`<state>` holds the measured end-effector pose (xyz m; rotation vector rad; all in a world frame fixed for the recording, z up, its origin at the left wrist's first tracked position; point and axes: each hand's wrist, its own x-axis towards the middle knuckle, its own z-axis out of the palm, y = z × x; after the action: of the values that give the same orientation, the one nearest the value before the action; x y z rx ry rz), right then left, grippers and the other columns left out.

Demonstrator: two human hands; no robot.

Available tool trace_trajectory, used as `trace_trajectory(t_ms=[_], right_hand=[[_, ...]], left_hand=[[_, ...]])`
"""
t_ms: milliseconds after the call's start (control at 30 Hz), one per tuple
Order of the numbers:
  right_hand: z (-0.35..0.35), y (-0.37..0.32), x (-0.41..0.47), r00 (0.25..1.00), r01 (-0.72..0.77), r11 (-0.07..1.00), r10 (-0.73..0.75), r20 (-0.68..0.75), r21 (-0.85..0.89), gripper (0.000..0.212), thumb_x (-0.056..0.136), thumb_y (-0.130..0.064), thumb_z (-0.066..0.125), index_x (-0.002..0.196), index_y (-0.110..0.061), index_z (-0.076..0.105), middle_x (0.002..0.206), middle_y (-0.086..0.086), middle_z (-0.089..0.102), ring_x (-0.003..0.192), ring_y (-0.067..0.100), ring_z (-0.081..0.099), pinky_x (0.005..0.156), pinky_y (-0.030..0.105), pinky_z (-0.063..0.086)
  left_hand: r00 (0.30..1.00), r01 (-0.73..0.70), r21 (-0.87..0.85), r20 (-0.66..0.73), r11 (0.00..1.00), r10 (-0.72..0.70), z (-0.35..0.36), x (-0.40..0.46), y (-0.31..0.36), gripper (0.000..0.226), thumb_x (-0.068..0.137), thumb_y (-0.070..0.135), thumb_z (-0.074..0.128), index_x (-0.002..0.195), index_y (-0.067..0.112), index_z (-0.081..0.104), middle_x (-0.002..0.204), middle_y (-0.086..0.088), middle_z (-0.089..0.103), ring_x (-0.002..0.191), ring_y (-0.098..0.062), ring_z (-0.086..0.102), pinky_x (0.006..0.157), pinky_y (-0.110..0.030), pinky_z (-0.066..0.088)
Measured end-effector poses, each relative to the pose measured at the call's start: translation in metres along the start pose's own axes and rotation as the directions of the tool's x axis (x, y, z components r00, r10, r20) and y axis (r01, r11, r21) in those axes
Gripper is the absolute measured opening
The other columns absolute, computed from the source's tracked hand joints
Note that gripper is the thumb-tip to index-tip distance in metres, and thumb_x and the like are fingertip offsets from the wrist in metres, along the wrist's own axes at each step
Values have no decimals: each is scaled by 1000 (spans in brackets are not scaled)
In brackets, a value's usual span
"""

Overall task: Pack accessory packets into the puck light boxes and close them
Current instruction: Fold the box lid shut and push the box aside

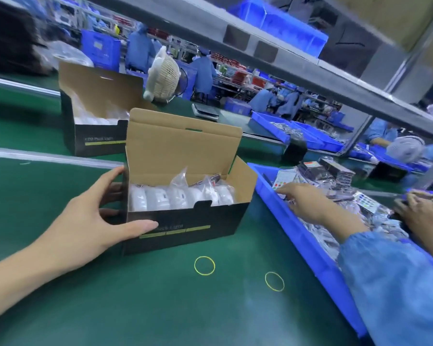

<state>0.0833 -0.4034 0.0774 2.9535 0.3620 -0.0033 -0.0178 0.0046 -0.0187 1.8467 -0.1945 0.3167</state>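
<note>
The left hand [95,216] grips the open puck light box [185,196] mid-table; the right hand [303,201] reaches, fingers hidden, into the blue bin [310,248] of accessory packets [318,231]; a hasty grab risks snagging extras

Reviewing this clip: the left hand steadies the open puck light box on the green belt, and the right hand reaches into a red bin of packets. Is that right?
Not quite. The head view shows the bin is blue, not red. The rest holds: the left hand holds the open puck light box on the green belt, and the right hand reaches into the packets.
</note>
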Motion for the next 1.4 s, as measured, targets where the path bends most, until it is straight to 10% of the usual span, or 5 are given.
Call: trace_trajectory(t_ms=[567,833,1000,1133,1400], right_hand=[[15,0,14,949,-294,955,296,-108,33,16,85,-15,59,99,-12,68,102,14,69,100,31,62,81,34,49],[-69,8,-31,925,-356,931,363,-109,77,41,77,-17,78,117,-23,68,102,7,72,97,26,64,82,33,50],[-115,-49,-78,923,104,786,152,-354,610,24,65,-29,84,86,-38,76,81,-13,75,77,4,71,70,29,55],[-106,-149,-57,803,513,629,-112,-586,584,14,80,-18,78,86,-30,73,83,-13,74,80,4,69,78,22,55],[-52,-219,-8,870,482,705,-315,-378,520,20,88,-27,66,106,-28,57,104,-8,65,98,12,60,89,38,48]], left_hand=[[994,-105,79,-6,991,106,5,-6,19,128,43,80,81,146,72,5,132,41,46,118,12,57,92,-23,51],[985,-172,48,-3,984,172,6,-6,17,121,50,71,84,147,70,12,134,20,59,123,3,57,94,-34,55],[985,-171,42,-3,984,172,9,-4,15,120,52,68,84,148,70,12,136,18,59,126,-1,57,95,-33,55],[985,-174,35,-3,984,174,10,-4,15,119,51,70,83,147,71,13,139,15,59,127,0,56,97,-29,54],[985,-173,-17,9,985,173,5,-4,13,114,53,69,83,145,73,15,135,25,57,125,7,54,89,-7,50]])
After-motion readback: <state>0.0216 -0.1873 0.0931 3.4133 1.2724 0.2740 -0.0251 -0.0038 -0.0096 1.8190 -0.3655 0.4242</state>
